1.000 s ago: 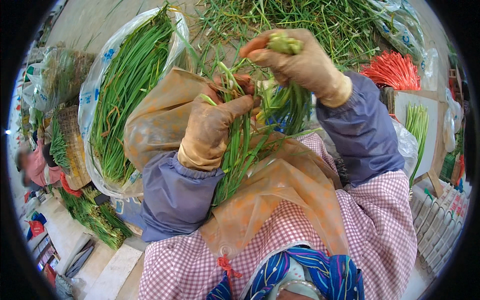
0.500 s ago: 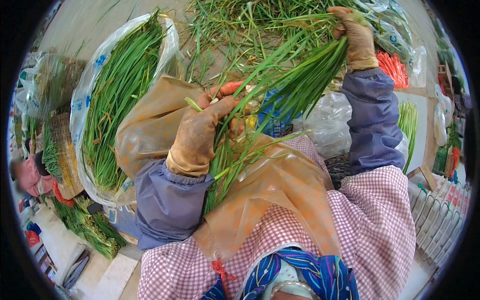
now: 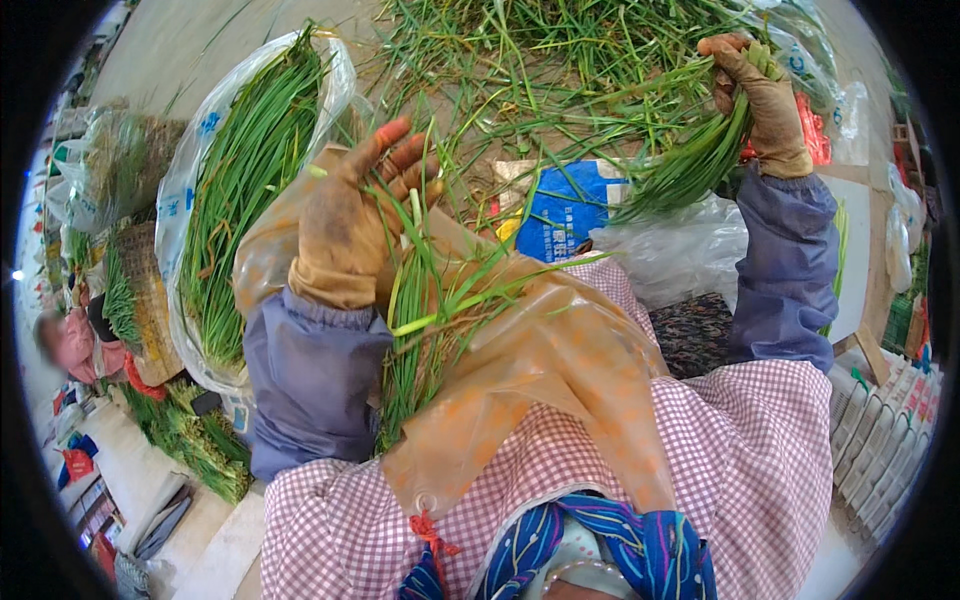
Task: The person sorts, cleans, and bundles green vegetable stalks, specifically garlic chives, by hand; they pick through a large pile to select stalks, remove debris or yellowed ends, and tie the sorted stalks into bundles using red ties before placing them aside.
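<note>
Your right hand point(image 3: 765, 105), in a thin, wrinkled tan glove, is raised at the far right and closed around the pale, stubby stalk ends of 1 green bunch point(image 3: 690, 160). The bunch fans down to the left in long, narrow blades, clear of your lap. Your left hand point(image 3: 350, 230), in a similar glove with dark soiling, is released: fingers spread and slightly curved. Loose stalks point(image 3: 415, 360) lie just beside it; finger contact cannot be confirmed from this angle.

The loose stalks form a tangled strip of flat green leaves, whitish stems and dry brown fibres, resting on your plastic apron point(image 3: 550, 370). The apron is translucent brown, creased, glossy and blotched orange; a red cord point(image 3: 430, 535) is knotted at its corner. Your garment point(image 3: 740, 430) is red-and-white checked cloth. Your 2 sleeves point(image 3: 318, 370) are smooth, blue-grey and gathered at the cuffs.

To your left, a clear plastic bag point(image 3: 345, 80) encloses long, near-parallel leaves point(image 3: 250, 190). Ahead, scattered greens point(image 3: 560, 60) lie crosswise on the ground point(image 3: 185, 45). Between your hands, beyond the apron, lies a flat blue packet point(image 3: 565, 210). At its right sits a crumpled, transparent plastic sheet point(image 3: 690, 245)
</note>
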Motion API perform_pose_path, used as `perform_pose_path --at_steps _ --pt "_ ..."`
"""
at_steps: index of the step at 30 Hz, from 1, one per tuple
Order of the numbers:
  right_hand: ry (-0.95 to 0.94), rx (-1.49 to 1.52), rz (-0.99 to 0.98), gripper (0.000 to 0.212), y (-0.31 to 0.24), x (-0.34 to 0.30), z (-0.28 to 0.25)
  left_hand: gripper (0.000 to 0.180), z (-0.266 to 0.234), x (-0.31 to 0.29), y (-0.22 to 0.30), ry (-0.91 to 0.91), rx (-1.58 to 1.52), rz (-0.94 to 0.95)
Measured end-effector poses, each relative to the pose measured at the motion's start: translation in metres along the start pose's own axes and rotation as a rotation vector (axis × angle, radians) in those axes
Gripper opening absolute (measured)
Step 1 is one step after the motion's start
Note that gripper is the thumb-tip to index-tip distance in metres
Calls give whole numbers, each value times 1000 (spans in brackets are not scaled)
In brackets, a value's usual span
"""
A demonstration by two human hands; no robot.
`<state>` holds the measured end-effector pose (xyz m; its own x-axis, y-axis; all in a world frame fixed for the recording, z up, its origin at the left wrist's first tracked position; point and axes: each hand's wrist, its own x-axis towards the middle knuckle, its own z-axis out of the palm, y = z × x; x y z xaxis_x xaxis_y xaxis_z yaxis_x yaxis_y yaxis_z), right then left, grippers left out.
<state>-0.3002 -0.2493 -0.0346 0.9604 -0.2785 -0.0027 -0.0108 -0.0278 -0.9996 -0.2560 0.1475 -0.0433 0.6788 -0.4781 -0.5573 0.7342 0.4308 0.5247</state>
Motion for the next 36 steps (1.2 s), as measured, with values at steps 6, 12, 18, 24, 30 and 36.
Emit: perform_pose_path --at_steps 6,12,18,24,30,36 --pt "-78 -19 105 13 -2 -19 38 35 10 13 30 -96 188 -49" --pt "-273 -193 52 11 8 -46 73 30 -3 15 30 14 329 45" --pt "-205 -238 35 10 14 -43 83 36 13 28 88 -542 193 82" --pt "-216 -94 100 12 16 -45 88 60 115 14 128 9 1273 781" --pt "-259 55 222 15 5 -45 69 31 75 57 111 -4 1905 1060" --pt "-216 249 220 14 -10 -47 74 29 91 33 18 -456 1196 433"
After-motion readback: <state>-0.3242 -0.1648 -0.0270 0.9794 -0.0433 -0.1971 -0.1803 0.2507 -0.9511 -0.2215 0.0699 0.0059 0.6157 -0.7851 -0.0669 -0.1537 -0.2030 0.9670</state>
